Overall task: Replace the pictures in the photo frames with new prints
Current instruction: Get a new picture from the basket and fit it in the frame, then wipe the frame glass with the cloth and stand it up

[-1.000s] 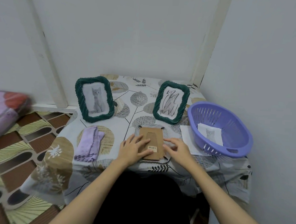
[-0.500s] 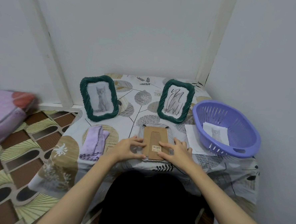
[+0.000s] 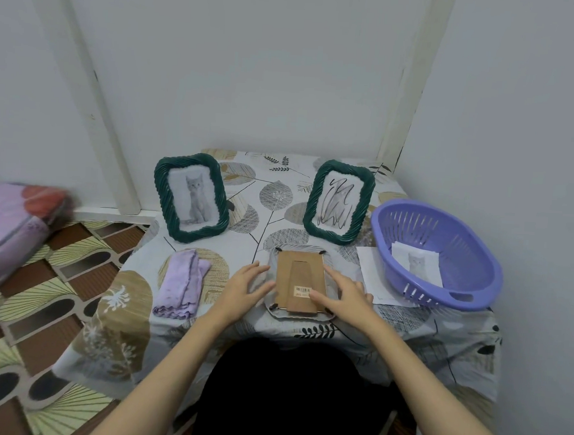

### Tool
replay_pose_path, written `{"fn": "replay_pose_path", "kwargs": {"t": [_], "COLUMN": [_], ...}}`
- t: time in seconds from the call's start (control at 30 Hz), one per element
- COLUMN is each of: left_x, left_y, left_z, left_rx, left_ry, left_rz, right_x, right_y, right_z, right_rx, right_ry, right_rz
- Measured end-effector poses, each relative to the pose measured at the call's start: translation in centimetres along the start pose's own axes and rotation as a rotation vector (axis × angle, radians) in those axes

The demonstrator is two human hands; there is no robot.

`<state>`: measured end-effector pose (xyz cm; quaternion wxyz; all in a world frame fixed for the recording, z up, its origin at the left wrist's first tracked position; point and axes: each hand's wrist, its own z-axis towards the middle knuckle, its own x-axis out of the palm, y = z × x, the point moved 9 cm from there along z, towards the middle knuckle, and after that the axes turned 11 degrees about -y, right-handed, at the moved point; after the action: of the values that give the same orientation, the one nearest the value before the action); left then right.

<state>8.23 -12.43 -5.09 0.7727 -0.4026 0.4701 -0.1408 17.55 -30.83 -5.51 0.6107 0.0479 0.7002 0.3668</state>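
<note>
Your left hand [image 3: 244, 287] and right hand [image 3: 345, 293] lie w/ fingers spread flat either side of the face-down frame [image 3: 300, 282], holding nothing. It lies at the table's [image 3: 280, 196] front edge, betw. cloth [image 3: 182, 283] and basket [image 3: 434, 256].

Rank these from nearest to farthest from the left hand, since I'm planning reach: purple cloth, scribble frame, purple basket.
From the left hand:
1. Purple cloth, just left of it.
2. Scribble frame, standing behind and to the right.
3. Purple basket, far right.

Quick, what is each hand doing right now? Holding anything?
Left hand: open, fingers straight, at the left edge of the face-down frame, holding nothing.
Right hand: open, fingers resting flat on the frame's cardboard back, gripping nothing.
</note>
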Motion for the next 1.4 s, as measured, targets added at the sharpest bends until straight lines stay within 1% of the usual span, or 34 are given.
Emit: {"fn": "replay_pose_path", "kwargs": {"t": [0.07, 0.1, 0.2, 0.23, 0.3, 0.33, 0.37, 0.43, 0.5, 0.53, 0.6, 0.67, 0.7, 0.73, 0.77, 0.8, 0.83, 0.87, 0.9, 0.97, 1.03, 1.07, 1.13, 1.17, 1.2, 1.3, 1.4], "left_x": [0.6, 1.0, 1.3, 1.1, 0.8, 1.0, 1.0, 1.1, 1.5, 1.7, 1.0, 1.2, 1.4, 1.6, 2.0, 2.4, 2.7, 3.0, 3.1, 2.5, 1.2, 0.7, 0.4, 0.4, 0.4, 1.0, 0.9], "left_y": [0.1, 0.1, 0.5, 0.7, 1.0, 0.9, 0.7, 0.2, -0.5, -0.9, -2.6, -2.6, -2.2, -1.5, -0.8, -0.3, -0.3, -0.4, -0.6, -0.2, 1.0, 1.3, 2.0, 2.2, 2.5, 2.1, 1.8], "left_z": [0.1, 0.1, 0.3, 0.4, 0.3, 0.1, -0.1, -0.2, 0.6, 0.8, 1.7, 1.8, 1.5, 1.1, 0.7, 0.2, -0.2, -0.4, -0.6, -0.8, -0.6, -0.5, -0.3, -0.2, -0.2, 0.1, 0.3], "left_rx": [-0.023, -0.059, -0.205, -0.278, -0.510, -0.616, -0.692, -0.741, -0.710, -0.682, -0.623, -0.623, -0.647, -0.653, -0.653, -0.641, -0.622, -0.603, -0.602, -0.577, -0.496, -0.446, -0.358, -0.322, -0.288, -0.123, -0.027], "left_ry": [0.041, 0.055, 0.004, -0.036, -0.104, -0.101, -0.084, -0.024, 0.040, 0.068, 0.101, 0.086, 0.070, 0.056, 0.047, 0.054, 0.076, 0.092, 0.102, 0.069, 0.032, 0.034, 0.077, 0.108, 0.142, 0.223, 0.222], "left_rz": [0.008, -0.028, -0.180, -0.286, -0.688, -0.900, -1.060, -1.194, -1.245, -1.269, -1.323, -1.263, -1.206, -1.120, -1.034, -0.935, -0.877, -0.853, -0.869, -0.845, -0.607, -0.477, -0.238, -0.106, 0.037, 0.366, 0.512], "right_x": [-0.3, -0.4, -0.2, -0.1, 0.0, -0.1, -0.3, -0.9, -1.3, -1.3, -2.6, -4.1, -4.9, -5.7, -6.7, -7.3, -7.2, -6.7, -5.7, -3.2, -1.0, -0.1, 1.4, 2.0, 2.5, 3.4, 3.7], "right_y": [0.0, 0.1, 0.2, 0.3, 0.9, 1.6, 2.7, 5.7, 8.3, 9.0, 10.5, 11.0, 11.0, 10.5, 9.5, 8.3, 7.0, 6.3, 5.9, 5.5, 4.8, 4.2, 3.0, 2.7, 2.4, 1.9, 1.4], "right_z": [-0.1, -0.2, -0.6, -0.6, -0.5, -0.6, -0.9, -1.7, -2.1, -2.3, -1.8, -1.4, -1.5, -1.5, -1.4, -1.1, -0.6, -0.2, 0.0, -0.1, -0.5, -0.6, -0.8, -0.9, -1.1, -1.5, -1.6], "right_rx": [0.023, 0.026, 0.058, 0.076, 0.084, 0.060, 0.011, -0.138, -0.258, -0.289, -0.362, -0.400, -0.415, -0.388, -0.313, -0.203, -0.099, -0.026, 0.025, 0.070, 0.098, 0.095, 0.048, 0.022, 0.001, -0.033, -0.062], "right_ry": [-0.025, -0.041, -0.069, -0.067, -0.060, -0.067, -0.083, -0.116, -0.122, -0.129, -0.221, -0.320, -0.377, -0.409, -0.431, -0.422, -0.387, -0.335, -0.281, -0.192, -0.125, -0.099, -0.042, -0.019, -0.002, -0.015, -0.089], "right_rz": [0.029, 0.032, 0.044, 0.055, 0.072, 0.078, 0.088, 0.110, 0.089, 0.026, -0.162, -0.208, -0.178, -0.086, 0.082, 0.291, 0.504, 0.661, 0.737, 0.774, 0.693, 0.572, 0.190, 0.045, -0.038, -0.165, -0.303]}}
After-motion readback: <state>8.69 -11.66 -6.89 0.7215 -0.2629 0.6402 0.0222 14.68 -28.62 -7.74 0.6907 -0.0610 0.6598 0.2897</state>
